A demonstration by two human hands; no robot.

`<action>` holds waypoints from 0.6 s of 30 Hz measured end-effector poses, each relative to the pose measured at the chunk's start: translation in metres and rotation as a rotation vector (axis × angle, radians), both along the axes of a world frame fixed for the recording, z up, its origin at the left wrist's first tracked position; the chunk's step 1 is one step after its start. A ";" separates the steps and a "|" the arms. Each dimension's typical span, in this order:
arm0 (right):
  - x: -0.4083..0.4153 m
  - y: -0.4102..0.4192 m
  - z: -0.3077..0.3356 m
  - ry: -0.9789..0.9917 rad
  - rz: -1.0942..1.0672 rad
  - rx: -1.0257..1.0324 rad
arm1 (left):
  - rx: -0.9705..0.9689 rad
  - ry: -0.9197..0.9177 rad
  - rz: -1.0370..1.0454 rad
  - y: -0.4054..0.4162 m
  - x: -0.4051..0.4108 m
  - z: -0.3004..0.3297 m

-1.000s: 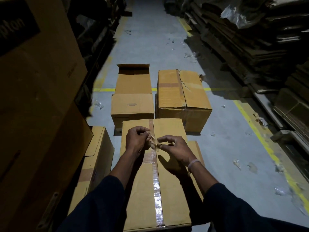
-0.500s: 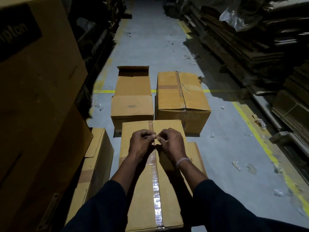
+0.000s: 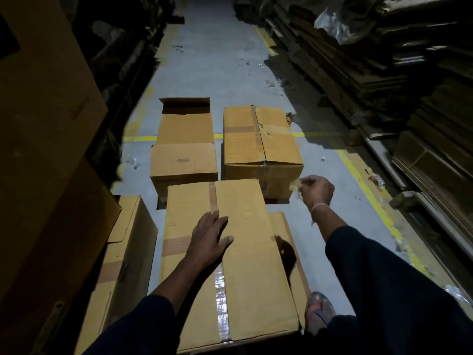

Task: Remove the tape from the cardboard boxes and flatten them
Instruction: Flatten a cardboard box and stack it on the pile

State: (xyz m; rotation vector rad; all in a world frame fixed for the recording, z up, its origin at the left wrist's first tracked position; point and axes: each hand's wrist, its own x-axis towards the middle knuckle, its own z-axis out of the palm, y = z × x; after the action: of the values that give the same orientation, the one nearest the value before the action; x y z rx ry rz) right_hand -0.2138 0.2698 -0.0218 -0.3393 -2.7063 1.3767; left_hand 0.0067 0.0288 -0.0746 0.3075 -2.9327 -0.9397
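A closed cardboard box [image 3: 253, 254] lies right in front of me, with a strip of clear tape [image 3: 221, 301] along its middle seam on the near half. My left hand [image 3: 211, 237] rests flat on the box's top, fingers spread, over the seam. My right hand [image 3: 316, 192] is out to the right of the box, above the floor, pinching a small crumpled piece of tape [image 3: 295, 186]. The far half of the seam shows a brown tape mark [image 3: 212, 197].
Beyond stand an open-topped box [image 3: 184, 155] and a taped box [image 3: 258, 142]. Another box [image 3: 122, 254] leans at the left, beside tall cartons [image 3: 43, 149]. Flattened cardboard stacks [image 3: 384, 60] line the right. Tape scraps dot the grey floor [image 3: 340, 180]. My shoe [image 3: 318, 311] shows at the lower right.
My hands were together on the seam, picking at the tape. My right hand has since swung out to the right with a torn piece, and my left hand has flattened on the box.
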 end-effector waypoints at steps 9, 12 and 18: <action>-0.017 0.008 0.010 0.041 0.004 -0.071 | -0.077 -0.057 -0.081 0.018 -0.006 -0.020; 0.009 -0.005 0.012 0.021 0.077 -0.121 | -0.088 -0.075 -0.089 0.021 -0.004 -0.019; 0.088 -0.054 -0.013 -0.154 0.511 0.047 | -0.134 -0.049 -0.059 0.014 0.005 -0.019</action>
State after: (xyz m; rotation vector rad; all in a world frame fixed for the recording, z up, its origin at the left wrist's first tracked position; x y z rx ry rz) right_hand -0.1262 0.2156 -0.0346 0.2864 -3.0866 1.4352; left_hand 0.0113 0.0427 -0.0932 0.2416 -3.0467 -0.7466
